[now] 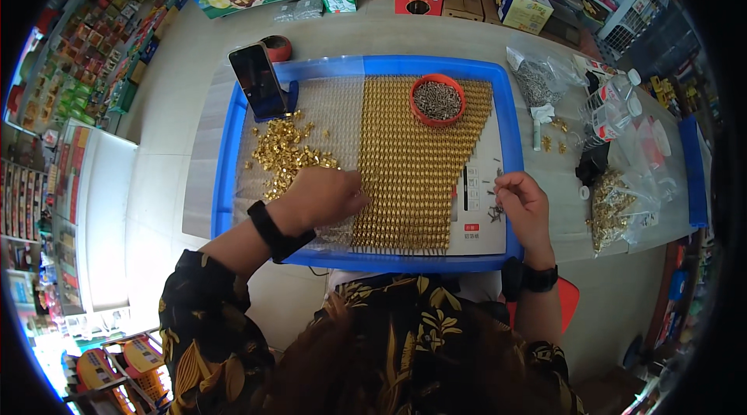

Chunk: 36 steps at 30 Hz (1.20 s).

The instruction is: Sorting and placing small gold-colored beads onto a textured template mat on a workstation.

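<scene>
Holds the right hand by the blue tray's right edge, with fingers bunched just right of scattered dark pins; cannot tell whether pinching one. Curls the left hand at the left border of a gold panel stretching lengthwise from near edge to far, with grip hidden. Beyond, toward the left edge, has loose gold pieces.

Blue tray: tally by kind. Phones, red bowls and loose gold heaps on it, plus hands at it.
Phone: 1
Red bowl: 1
Loose gold heap: 1
Hands: 2 (left hand, right hand)
Total: 5
</scene>
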Each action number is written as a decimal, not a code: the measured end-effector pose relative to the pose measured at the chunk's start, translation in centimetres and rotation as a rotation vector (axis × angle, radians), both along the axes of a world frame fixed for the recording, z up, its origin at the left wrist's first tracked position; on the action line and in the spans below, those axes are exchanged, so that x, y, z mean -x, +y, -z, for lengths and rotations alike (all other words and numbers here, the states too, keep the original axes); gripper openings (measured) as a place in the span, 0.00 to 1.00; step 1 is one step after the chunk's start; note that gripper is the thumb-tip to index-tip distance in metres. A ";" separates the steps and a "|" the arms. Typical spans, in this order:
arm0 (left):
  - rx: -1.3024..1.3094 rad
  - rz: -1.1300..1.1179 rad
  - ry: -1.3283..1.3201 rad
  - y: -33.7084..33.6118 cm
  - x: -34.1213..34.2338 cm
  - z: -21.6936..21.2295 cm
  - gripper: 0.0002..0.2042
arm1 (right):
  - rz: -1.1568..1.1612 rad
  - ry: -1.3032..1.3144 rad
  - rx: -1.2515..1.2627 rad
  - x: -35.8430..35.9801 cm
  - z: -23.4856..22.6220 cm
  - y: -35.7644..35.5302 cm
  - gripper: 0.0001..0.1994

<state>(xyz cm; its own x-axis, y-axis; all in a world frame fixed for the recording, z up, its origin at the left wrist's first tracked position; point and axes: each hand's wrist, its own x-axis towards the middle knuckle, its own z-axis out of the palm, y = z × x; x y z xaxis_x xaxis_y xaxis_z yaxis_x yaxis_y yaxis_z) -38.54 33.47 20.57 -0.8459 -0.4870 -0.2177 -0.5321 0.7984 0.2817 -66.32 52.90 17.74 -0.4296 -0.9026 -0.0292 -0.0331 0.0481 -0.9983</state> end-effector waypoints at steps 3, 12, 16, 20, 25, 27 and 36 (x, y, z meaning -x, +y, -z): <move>0.008 0.067 -0.124 0.8 0.1 -0.3 0.15 | 0.005 -0.003 0.003 0.1 0.1 0.1 0.06; -0.096 0.147 -0.338 3.5 -0.8 -1.3 0.17 | -0.002 0.003 0.023 0.3 0.1 0.4 0.06; -0.078 0.144 -0.390 3.8 -1.0 -0.6 0.13 | -0.009 0.011 0.034 0.4 0.3 0.4 0.06; -0.103 0.138 -0.323 3.8 -1.4 -0.6 0.10 | -0.001 0.005 0.032 0.2 0.2 0.3 0.06; -0.095 0.190 -0.185 3.6 -1.9 0.0 0.09 | -0.004 -0.016 0.042 0.3 0.2 0.2 0.06; -0.098 0.197 -0.179 3.5 -1.9 0.2 0.09 | -0.002 -0.014 0.042 0.3 0.2 0.2 0.06; -0.140 0.230 -0.150 3.5 -1.7 0.5 0.08 | -0.008 -0.025 0.055 0.4 0.5 0.2 0.06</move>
